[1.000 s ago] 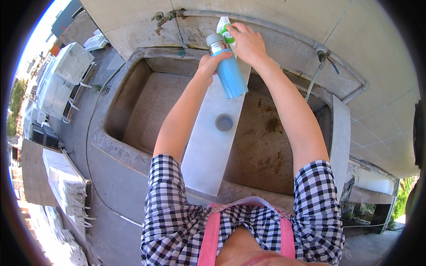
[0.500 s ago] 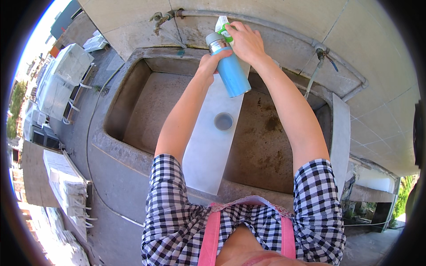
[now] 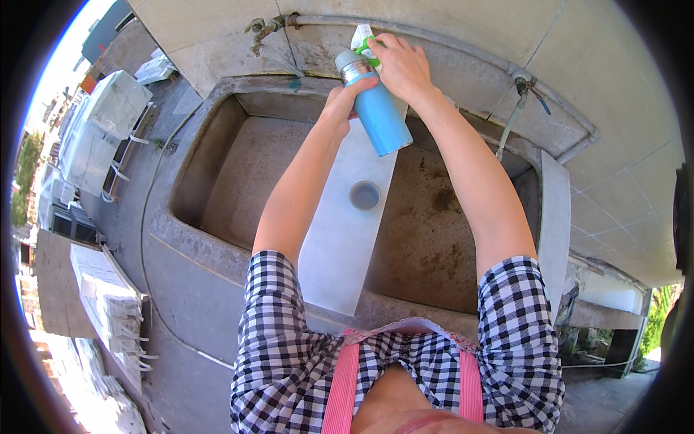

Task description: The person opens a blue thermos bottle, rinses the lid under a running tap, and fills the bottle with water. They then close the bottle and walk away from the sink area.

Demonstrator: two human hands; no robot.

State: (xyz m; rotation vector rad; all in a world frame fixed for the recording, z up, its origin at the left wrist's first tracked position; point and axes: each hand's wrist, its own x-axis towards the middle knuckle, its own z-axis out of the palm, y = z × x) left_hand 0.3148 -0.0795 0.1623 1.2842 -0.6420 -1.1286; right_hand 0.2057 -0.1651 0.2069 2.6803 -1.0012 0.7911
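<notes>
Now blue bottle (image 3: pixel 382 119) slanting more, left hand (image 3: pixel 343 101) gripping

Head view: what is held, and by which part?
Left hand: the blue bottle, by its upper body. Right hand: a white-green object, apparently by its green part.

Grip details out of sight

Most fingers of the left hand (image 3: pixel 347 100) are hidden behind the blue bottle (image 3: pixel 384 121). Fingers of the right hand (image 3: pixel 403 70) cover part of a green-and-white item (image 3: pixel 362 35), its full shape unclear. Beneath the fingers, the white board (image 3: pixel 340 249) has its far end hidden. Nearer the person, the lower edge cuts off the checked shirt (image 3: pixel 278 340). Far left of the fingers, greenery (image 3: pixel 27 163) is too small to tell.
</notes>
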